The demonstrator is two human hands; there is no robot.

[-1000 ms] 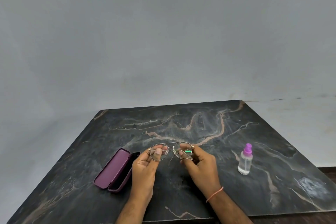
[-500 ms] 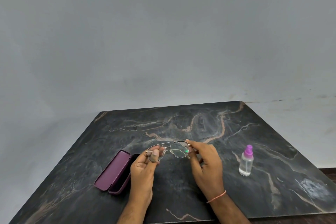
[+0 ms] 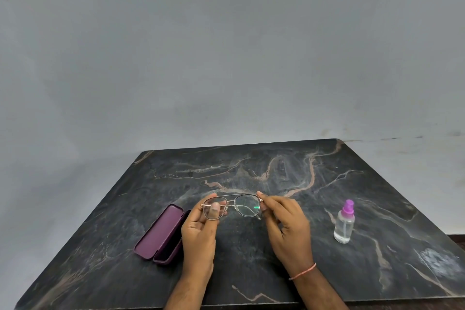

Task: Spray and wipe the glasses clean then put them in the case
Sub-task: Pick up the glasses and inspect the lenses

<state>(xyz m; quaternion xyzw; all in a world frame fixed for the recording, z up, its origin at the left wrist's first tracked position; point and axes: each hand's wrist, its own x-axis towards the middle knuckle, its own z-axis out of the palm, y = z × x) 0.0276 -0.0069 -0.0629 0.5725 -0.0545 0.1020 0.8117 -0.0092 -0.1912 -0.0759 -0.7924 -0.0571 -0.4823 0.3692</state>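
Thin metal-framed glasses [image 3: 245, 205] are held up above the dark marble table [image 3: 251, 166], lenses facing me. My left hand [image 3: 201, 231] pinches the left lens, its thumb pressed on the glass. My right hand [image 3: 286, 224] grips the frame's right edge with its fingertips. A purple glasses case [image 3: 161, 233] lies open on the table, just left of my left hand. A small clear spray bottle [image 3: 344, 223] with a purple cap stands upright to the right, apart from my right hand. No cloth is in view.
A plain grey wall rises behind the table. The table's near edge runs along the bottom of the view, and a pale smudge [image 3: 437, 259] marks its right corner.
Both hands have shifted the glasses slightly left and turned them. My right hand's fingers have loosened from a fist around the right side to a fingertip hold at the frame's edge.
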